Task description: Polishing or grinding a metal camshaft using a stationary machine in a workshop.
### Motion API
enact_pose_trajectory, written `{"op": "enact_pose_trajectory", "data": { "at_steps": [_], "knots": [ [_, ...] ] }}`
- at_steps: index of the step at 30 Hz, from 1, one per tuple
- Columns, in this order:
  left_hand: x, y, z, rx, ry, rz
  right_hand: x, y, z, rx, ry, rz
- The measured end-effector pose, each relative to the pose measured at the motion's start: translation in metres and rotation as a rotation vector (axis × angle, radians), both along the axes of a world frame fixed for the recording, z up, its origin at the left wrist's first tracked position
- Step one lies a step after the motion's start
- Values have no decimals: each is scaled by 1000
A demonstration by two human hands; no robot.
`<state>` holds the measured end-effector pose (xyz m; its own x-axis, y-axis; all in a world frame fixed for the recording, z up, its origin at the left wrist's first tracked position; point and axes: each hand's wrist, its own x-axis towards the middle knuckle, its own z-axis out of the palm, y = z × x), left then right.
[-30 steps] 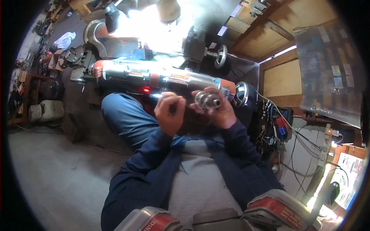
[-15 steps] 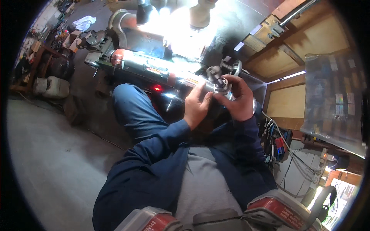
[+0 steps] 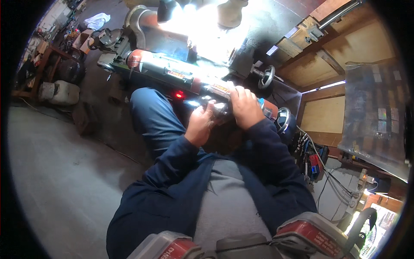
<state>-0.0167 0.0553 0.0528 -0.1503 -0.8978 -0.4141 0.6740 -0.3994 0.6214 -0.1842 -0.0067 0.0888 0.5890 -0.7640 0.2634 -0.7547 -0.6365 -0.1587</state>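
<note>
A shiny metal part with rounded edges sits between my hands, in front of a long cylindrical machine body with red bands. My left hand is closed on its left side, thumb and fingertips against the metal. From the right, my right hand curls over the part, back of the hand up; its fingertips lie close to the right end of the cylinder. The palm side of this hand is hidden. Glare and blur hide the part's exact shape.
Handwheels stick out at the machine's right, and another handwheel stands near my right forearm. A red light glows below the cylinder. A bright lamp hangs over the far side. My left knee is close to the machine.
The metal part, earlier held up with its toothed knob showing, is now lower and further left. My left hand has moved down and left; my right hand has turned over it, back up.
</note>
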Motion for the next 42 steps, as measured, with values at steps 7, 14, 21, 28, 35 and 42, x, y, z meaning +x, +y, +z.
{"op": "enact_pose_trajectory", "data": {
  "at_steps": [7,14,21,28,35,42],
  "knots": [
    [2,-20,-29,-129,10,-58,-3,-43,-18,294,200,-27],
    [-5,-38,-26,-100,49,-47,-19,-77,-6,815,180,81],
    [-12,-41,-35,-37,185,51,-14,-62,8,723,168,0],
    [-20,-41,-41,-65,236,196,17,-25,0,274,13,116],
    [0,-33,-36,-121,231,100,20,-19,11,305,-62,157],
    [0,-38,-46,-109,466,65,38,-60,25,383,-323,-34]
  ]
}}
